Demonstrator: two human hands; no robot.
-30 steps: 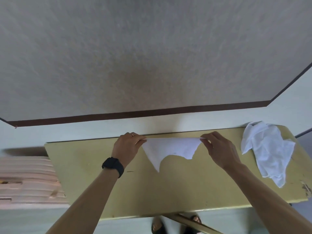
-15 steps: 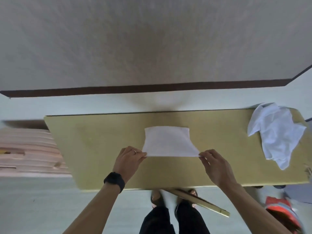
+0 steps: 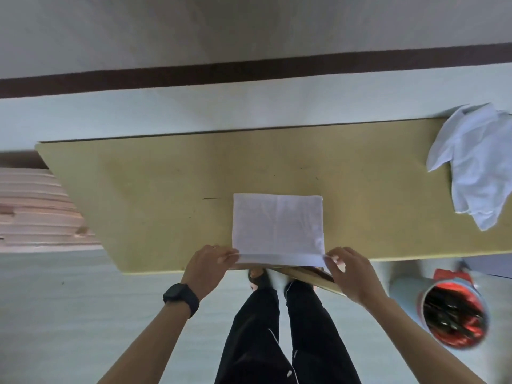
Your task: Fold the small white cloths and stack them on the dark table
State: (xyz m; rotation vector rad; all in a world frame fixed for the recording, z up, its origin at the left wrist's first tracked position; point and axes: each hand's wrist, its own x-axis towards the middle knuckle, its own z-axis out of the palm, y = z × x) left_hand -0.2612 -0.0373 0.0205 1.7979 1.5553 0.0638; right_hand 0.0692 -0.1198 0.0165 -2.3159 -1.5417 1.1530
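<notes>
Both hands (image 3: pixel 210 264) pinching cloth (image 3: pixel 278 224) corners

you have one view only, a wide-angle camera worn on your head, so no second view shares the scene. it looks steeply down and forward past your own legs (image 3: pixel 277 336) to the floor. the table (image 3: pixel 166 206) runs across the middle of the frame, close below you, its near edge at your hands and its far edge against the wall (image 3: pixel 249 29) that fills the top. straight lines bow toward the edges, and the right side is blurred
</notes>
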